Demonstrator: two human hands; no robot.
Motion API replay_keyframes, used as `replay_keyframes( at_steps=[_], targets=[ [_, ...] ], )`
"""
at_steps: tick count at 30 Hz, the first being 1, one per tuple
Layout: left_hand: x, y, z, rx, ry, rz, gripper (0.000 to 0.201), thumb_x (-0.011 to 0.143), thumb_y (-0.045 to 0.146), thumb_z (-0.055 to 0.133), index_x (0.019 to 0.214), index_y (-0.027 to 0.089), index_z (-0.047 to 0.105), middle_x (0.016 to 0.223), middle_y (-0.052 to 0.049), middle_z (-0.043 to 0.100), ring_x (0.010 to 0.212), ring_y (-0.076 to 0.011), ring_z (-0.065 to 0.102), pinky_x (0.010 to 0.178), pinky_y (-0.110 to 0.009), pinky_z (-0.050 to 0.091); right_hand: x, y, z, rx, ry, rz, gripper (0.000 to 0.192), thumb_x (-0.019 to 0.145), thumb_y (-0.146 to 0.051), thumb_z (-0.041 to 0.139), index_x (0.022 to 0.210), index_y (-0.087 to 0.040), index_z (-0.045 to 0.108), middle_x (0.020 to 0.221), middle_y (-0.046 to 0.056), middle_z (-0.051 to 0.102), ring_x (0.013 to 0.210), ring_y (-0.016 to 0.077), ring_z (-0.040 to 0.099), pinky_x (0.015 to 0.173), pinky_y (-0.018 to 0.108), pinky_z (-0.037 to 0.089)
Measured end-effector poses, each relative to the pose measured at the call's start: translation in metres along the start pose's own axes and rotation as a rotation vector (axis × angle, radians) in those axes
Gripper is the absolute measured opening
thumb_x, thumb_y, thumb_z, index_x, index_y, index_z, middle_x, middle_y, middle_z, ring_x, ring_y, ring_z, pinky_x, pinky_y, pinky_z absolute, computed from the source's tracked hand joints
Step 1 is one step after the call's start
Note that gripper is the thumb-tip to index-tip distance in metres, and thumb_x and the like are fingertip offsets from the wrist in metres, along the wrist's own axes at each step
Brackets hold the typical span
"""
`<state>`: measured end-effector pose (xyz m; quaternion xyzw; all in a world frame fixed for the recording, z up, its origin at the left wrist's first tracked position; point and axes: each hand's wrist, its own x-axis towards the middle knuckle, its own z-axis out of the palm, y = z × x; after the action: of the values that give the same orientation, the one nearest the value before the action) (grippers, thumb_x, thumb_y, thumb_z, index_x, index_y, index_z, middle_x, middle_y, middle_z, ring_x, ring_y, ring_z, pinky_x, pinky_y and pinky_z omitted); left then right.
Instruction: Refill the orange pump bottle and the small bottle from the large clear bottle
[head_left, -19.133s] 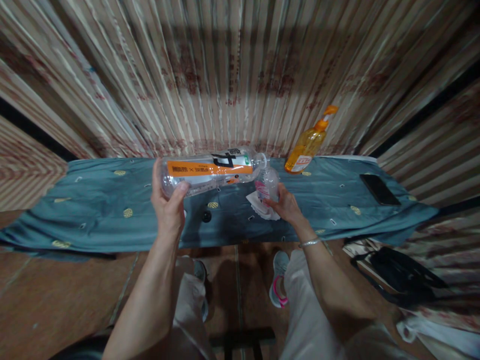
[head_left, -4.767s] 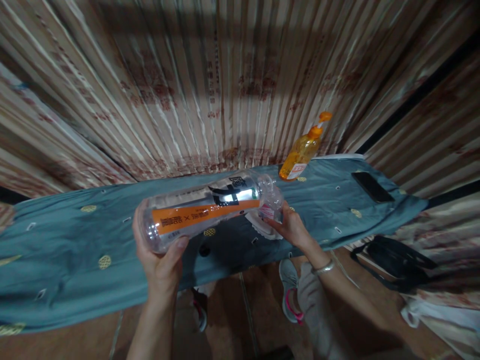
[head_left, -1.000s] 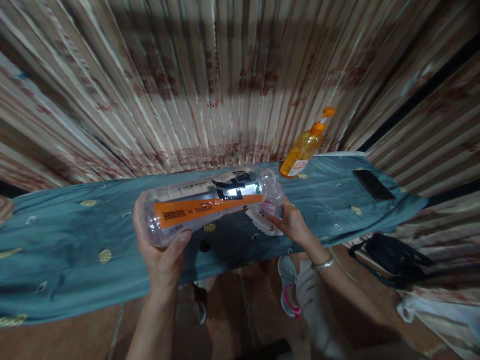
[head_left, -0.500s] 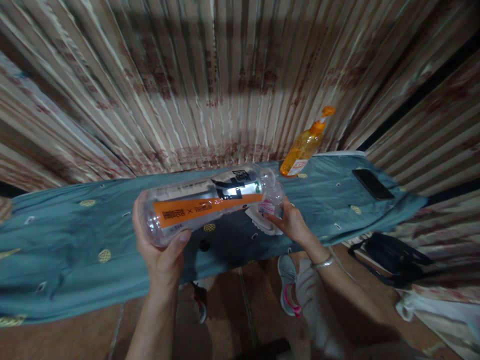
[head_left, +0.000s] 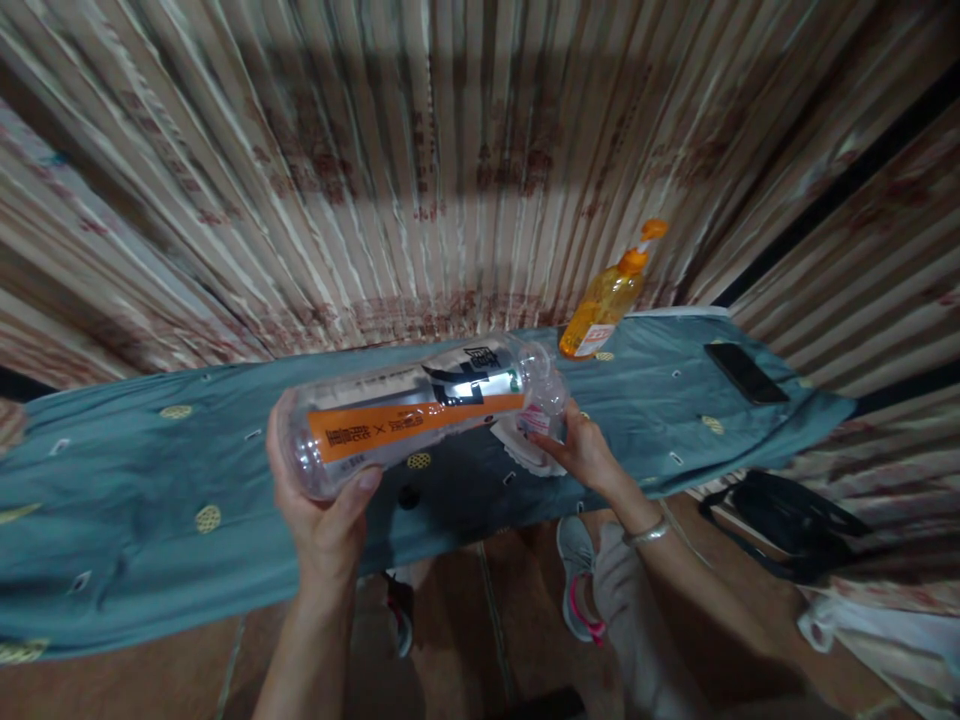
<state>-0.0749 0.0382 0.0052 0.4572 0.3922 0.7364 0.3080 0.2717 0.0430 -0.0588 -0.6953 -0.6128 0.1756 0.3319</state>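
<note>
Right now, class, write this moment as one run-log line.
left hand: holds large clear orange-labelled plastic bottle tipped sideways | right hand: holds small clear plastic bottle at its mouth | black round cap: on teal cloth

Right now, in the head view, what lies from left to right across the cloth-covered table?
Left hand → large clear bottle → small bottle → right hand → orange pump bottle → black phone.

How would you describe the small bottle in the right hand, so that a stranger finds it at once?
Start at the long table under the teal cloth before the curtain. Near its middle, the right hand holds a small clear bottle upright over a white napkin. It is far smaller than the large orange-labelled bottle tipped into it, and has a pink label.
</note>
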Motion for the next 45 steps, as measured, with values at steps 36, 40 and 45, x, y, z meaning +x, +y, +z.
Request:
replay_keyframes(
  at_steps=[36, 40, 45],
  targets=[
    [0.0, 0.008, 0.005, -0.036, 0.031, -0.047, 0.105, 0.06, 0.06, 0.119, 0.155, 0.039, 0.08, 0.172, -0.006, 0.07, 0.165, -0.0386, 0.063, 0.145, -0.055, 0.046, 0.0, 0.001, 0.003, -0.004, 0.027, -0.034, 0.045, 0.095, -0.055, 0.089, 0.12, -0.024, 0.07, 0.092, 0.009, 0.087, 0.083, 0.0333, 0.085, 0.071, 0.035, 0.06],
    [0.0, 0.006, 0.003, 0.008, 0.014, -0.017, 0.106, 0.064, 0.066, 0.115, 0.159, 0.037, 0.077, 0.174, -0.009, 0.069, 0.167, -0.0399, 0.062, 0.146, -0.056, 0.047, 0.0, -0.002, 0.001, -0.023, 0.024, -0.026, 0.044, 0.095, -0.052, 0.089, 0.121, -0.024, 0.069, 0.092, 0.008, 0.087, 0.084, 0.0333, 0.086, 0.072, 0.035, 0.061],
    [-0.001, 0.004, 0.002, 0.01, 0.012, -0.025, 0.106, 0.066, 0.065, 0.115, 0.161, 0.037, 0.076, 0.173, -0.008, 0.07, 0.159, -0.0356, 0.069, 0.135, -0.047, 0.058, 0.001, -0.001, 0.0, -0.02, 0.015, -0.043, 0.045, 0.095, -0.049, 0.087, 0.127, -0.023, 0.069, 0.094, 0.009, 0.087, 0.084, 0.033, 0.085, 0.073, 0.036, 0.061]
  ],
)
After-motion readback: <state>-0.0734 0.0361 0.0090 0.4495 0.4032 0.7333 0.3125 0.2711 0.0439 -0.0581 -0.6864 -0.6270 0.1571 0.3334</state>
